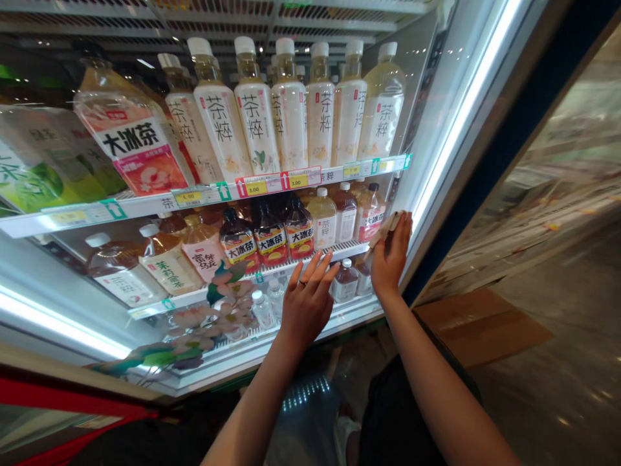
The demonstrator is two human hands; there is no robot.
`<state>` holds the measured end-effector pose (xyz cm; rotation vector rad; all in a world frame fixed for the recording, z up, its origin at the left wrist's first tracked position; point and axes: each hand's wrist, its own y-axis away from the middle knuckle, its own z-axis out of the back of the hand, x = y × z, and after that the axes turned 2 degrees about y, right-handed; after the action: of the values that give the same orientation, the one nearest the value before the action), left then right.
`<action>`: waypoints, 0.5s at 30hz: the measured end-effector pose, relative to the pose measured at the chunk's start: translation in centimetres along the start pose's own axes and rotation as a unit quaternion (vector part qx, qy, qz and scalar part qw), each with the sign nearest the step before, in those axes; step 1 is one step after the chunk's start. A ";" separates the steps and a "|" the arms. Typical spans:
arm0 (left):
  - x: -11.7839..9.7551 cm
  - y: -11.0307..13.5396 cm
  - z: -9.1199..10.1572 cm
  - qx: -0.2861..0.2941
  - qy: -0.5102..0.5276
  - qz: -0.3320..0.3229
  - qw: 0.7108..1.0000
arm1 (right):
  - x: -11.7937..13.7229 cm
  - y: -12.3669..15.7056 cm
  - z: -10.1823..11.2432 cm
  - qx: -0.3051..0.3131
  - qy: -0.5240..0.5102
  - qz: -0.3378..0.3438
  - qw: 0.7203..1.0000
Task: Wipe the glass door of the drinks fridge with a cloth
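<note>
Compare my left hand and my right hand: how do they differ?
Your right hand holds what looks like a pale cloth; your left hand holds nothing visible. A ring shows on the left hand, none visible on the right. The right hand is by the light strip of the cooler, the left hand nearer the middle. Both are ungloved, at the cooler's front.

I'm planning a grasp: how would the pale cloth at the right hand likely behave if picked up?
The pale cloth looks thin and creased, so it's probably floppy. Being small next to the right hand, it's likely light too.
</note>
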<state>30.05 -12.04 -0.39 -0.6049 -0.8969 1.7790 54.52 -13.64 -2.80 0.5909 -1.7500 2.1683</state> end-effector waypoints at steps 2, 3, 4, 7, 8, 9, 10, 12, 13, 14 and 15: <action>0.1 0.0 0.0 -0.005 -0.001 0.004 1.000 | 0.7 0.6 -0.4 -0.002 -0.001 0.007 1.000; 0.1 0.0 0.0 -0.006 -0.001 0.006 1.000 | 1.0 0.9 -0.5 0.001 0.000 0.016 1.000; 0.1 0.0 0.0 -0.006 0.000 0.008 1.000 | 1.2 1.1 -0.6 0.006 0.003 0.025 1.000; 0.1 0.1 0.1 -0.003 0.001 0.009 1.000 | 1.2 0.8 -0.4 0.020 0.009 0.048 0.999; 0.1 0.2 0.2 -0.002 0.001 0.010 1.000 | 1.0 0.6 -0.2 0.020 0.007 0.050 0.999; 0.1 0.2 0.3 -0.002 0.002 0.012 1.000 | 0.9 0.4 -0.1 0.017 0.002 0.049 0.999; 0.1 0.3 0.4 -0.003 0.001 0.017 1.000 | 0.7 0.3 0.0 0.012 -0.003 0.044 0.999; 0.2 0.5 0.6 -0.007 -0.001 0.026 1.000 | 0.7 0.3 0.0 0.001 -0.014 0.031 0.999; 0.2 0.6 0.7 -0.011 -0.003 0.031 0.999 | 0.9 0.5 -0.1 -0.003 -0.015 0.027 1.000; 0.2 0.7 0.8 -0.013 -0.004 0.034 0.999 | 1.0 0.8 -0.2 -0.004 -0.014 0.027 1.000; 0.2 0.8 0.8 -0.014 -0.006 0.035 0.999 | 1.2 1.0 -0.4 -0.004 -0.012 0.031 0.999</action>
<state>28.90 -12.27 -0.53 -0.6512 -0.9196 1.8370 52.93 -13.52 -3.09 0.5712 -1.8107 2.2031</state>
